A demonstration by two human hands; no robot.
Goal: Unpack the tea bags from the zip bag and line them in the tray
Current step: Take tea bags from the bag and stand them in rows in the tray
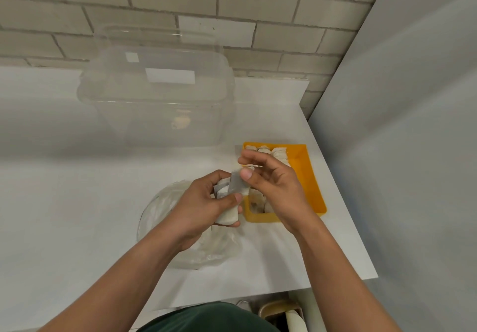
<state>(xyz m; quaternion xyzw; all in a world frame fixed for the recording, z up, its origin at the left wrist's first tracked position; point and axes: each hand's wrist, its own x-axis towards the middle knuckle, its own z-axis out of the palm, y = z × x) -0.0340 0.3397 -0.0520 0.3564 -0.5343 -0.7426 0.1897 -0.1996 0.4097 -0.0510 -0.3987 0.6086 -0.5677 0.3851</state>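
Gripping a stack of tea bags (227, 218) in my left hand (204, 202) just beside the tray (311, 176), so my right hand (276, 189), pinching the top bag (236, 185), should travel little.

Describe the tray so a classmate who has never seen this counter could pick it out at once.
Start at the white counter and follow it to its right edge, beside the grey wall. The tray sits there, partly behind the right hand, with white tea bags lined inside. It alone is bright yellow; the bin and zip bag are clear.
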